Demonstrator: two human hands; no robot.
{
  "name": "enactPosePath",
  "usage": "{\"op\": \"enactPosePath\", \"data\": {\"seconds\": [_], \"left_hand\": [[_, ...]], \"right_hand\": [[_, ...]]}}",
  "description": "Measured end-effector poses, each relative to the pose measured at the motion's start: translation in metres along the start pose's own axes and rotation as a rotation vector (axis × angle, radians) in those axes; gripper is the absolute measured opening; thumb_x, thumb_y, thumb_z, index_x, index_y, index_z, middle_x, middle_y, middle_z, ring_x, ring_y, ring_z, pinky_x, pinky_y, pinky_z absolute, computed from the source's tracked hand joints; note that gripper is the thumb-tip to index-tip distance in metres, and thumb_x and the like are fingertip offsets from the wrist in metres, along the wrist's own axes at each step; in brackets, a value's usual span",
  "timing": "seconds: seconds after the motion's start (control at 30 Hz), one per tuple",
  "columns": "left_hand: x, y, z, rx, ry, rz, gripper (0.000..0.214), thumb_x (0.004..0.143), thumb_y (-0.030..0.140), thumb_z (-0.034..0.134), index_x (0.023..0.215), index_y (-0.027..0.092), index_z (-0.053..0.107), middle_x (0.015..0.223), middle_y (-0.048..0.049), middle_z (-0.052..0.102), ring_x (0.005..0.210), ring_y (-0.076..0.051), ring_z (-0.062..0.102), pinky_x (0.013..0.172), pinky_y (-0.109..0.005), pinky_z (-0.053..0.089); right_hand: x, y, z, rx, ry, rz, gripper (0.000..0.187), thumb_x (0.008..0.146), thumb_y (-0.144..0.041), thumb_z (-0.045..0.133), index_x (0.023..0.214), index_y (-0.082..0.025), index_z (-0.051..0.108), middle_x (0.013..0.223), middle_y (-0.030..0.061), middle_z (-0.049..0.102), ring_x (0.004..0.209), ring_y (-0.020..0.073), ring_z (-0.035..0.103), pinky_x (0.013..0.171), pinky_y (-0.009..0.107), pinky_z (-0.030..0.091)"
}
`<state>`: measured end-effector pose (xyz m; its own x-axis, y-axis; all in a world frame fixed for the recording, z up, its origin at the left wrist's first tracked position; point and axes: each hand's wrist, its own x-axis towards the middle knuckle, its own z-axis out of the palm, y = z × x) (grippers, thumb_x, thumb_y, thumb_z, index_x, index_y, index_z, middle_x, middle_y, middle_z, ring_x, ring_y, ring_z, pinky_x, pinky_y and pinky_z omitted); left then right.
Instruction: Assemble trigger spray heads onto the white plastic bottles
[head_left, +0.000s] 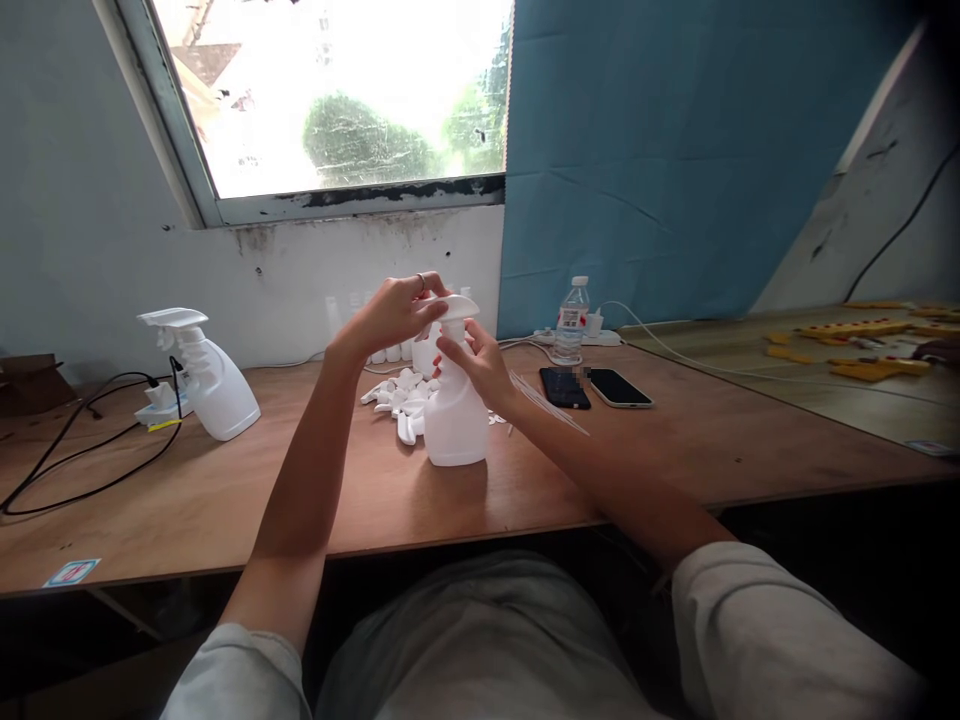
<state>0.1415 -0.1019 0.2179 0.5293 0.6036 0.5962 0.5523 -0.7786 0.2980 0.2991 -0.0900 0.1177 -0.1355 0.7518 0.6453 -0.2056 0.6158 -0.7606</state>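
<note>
White spray bottle [454, 420], left hand [394, 312] atop, right hand [480, 362] steadying

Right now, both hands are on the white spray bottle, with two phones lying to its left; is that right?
Not quite: the head view shows the two phones right of the white spray bottle; left hand and right hand do hold it.

Daylight glares through the overexposed window [337, 90]; frame edges bend and darken

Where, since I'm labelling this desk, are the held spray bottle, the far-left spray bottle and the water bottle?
held spray bottle [455, 430]: head view, on its body.
far-left spray bottle [225, 390]: head view, on its body.
water bottle [571, 319]: head view, on its label.
</note>
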Motion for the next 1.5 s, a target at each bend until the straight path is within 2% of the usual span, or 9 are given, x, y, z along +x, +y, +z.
{"op": "enactPosePath", "data": {"seconds": [0.1, 0.23, 0.4, 0.57, 0.7, 0.83, 1.17, 1.27, 1.5], "left_hand": [[0.000, 0.000, 0.000, 0.004, 0.004, 0.006, 0.025, 0.086, 0.035, 0.050, 0.097, 0.016, 0.063, 0.060, 0.0006, 0.060, 0.054, -0.009, 0.050, 0.055, -0.021, 0.039], [0.000, -0.001, 0.001, 0.014, 0.013, 0.014, 0.025, 0.086, 0.034, 0.049, 0.096, 0.015, 0.063, 0.061, 0.0003, 0.060, 0.054, -0.009, 0.050, 0.055, -0.021, 0.038], [0.000, 0.000, 0.001, 0.009, -0.007, 0.007, 0.026, 0.086, 0.035, 0.049, 0.098, 0.016, 0.063, 0.060, 0.0007, 0.059, 0.054, -0.010, 0.051, 0.055, -0.021, 0.039], [0.000, 0.002, 0.002, 0.014, -0.002, 0.004, 0.026, 0.086, 0.036, 0.049, 0.097, 0.016, 0.063, 0.061, 0.0006, 0.059, 0.054, -0.010, 0.050, 0.054, -0.021, 0.038], [0.000, 0.001, 0.002, 0.014, -0.008, 0.010, 0.027, 0.086, 0.037, 0.049, 0.097, 0.017, 0.062, 0.059, 0.0011, 0.058, 0.053, -0.010, 0.050, 0.055, -0.022, 0.039], [0.000, 0.001, 0.003, 0.000, -0.003, 0.001, 0.024, 0.086, 0.035, 0.050, 0.096, 0.016, 0.062, 0.060, 0.0004, 0.058, 0.051, -0.008, 0.049, 0.054, -0.021, 0.039], [-0.002, 0.007, 0.002, 0.015, -0.013, 0.004, 0.023, 0.087, 0.033, 0.049, 0.095, 0.017, 0.062, 0.057, 0.0010, 0.057, 0.049, -0.009, 0.048, 0.053, -0.022, 0.040], [-0.003, 0.007, 0.002, 0.018, -0.011, 0.009, 0.023, 0.087, 0.035, 0.049, 0.094, 0.017, 0.062, 0.055, 0.0011, 0.057, 0.049, -0.009, 0.048, 0.053, -0.023, 0.039], [-0.003, 0.009, 0.001, 0.005, -0.021, 0.011, 0.025, 0.086, 0.037, 0.049, 0.094, 0.017, 0.061, 0.055, 0.0010, 0.057, 0.048, -0.009, 0.047, 0.052, -0.023, 0.040]], "right_hand": [[0.000, 0.000, 0.000, 0.033, -0.011, 0.015, 0.046, 0.078, -0.064, 0.059, 0.092, -0.022, 0.049, 0.065, -0.0027, 0.060, 0.054, 0.0133, 0.062, 0.051, 0.025, 0.051], [0.001, 0.000, 0.000, -0.045, 0.045, 0.038, 0.045, 0.073, -0.058, 0.069, 0.087, -0.020, 0.050, 0.063, -0.0035, 0.059, 0.052, 0.0125, 0.061, 0.048, 0.022, 0.049], [0.001, 0.000, -0.002, 0.037, -0.020, 0.022, 0.043, 0.080, -0.062, 0.059, 0.087, -0.021, 0.051, 0.065, -0.0019, 0.061, 0.053, 0.0140, 0.062, 0.050, 0.025, 0.051], [0.000, -0.002, -0.001, -0.027, 0.027, 0.030, 0.043, 0.074, -0.058, 0.068, 0.088, -0.020, 0.052, 0.062, -0.0031, 0.060, 0.051, 0.0130, 0.061, 0.048, 0.023, 0.049], [0.000, -0.001, -0.002, 0.047, -0.024, 0.018, 0.044, 0.079, -0.064, 0.059, 0.085, -0.021, 0.050, 0.064, -0.0019, 0.061, 0.052, 0.0136, 0.062, 0.050, 0.025, 0.051], [0.002, 0.001, -0.002, 0.011, 0.012, 0.017, 0.045, 0.077, -0.063, 0.062, 0.081, -0.021, 0.048, 0.061, -0.0029, 0.060, 0.050, 0.0133, 0.061, 0.046, 0.024, 0.050], [0.004, -0.002, 0.001, -0.081, 0.073, 0.035, 0.046, 0.072, -0.062, 0.067, 0.083, -0.021, 0.050, 0.059, -0.0041, 0.059, 0.047, 0.0126, 0.060, 0.044, 0.023, 0.049], [0.004, -0.003, 0.000, -0.063, 0.048, 0.051, 0.046, 0.072, -0.062, 0.067, 0.085, -0.021, 0.050, 0.059, -0.0043, 0.059, 0.048, 0.0131, 0.060, 0.045, 0.024, 0.050], [-0.002, -0.002, -0.011, 0.060, -0.102, 0.063, 0.046, 0.074, -0.064, 0.063, 0.091, -0.022, 0.050, 0.071, -0.0012, 0.063, 0.058, 0.0155, 0.064, 0.057, 0.029, 0.054]]}}
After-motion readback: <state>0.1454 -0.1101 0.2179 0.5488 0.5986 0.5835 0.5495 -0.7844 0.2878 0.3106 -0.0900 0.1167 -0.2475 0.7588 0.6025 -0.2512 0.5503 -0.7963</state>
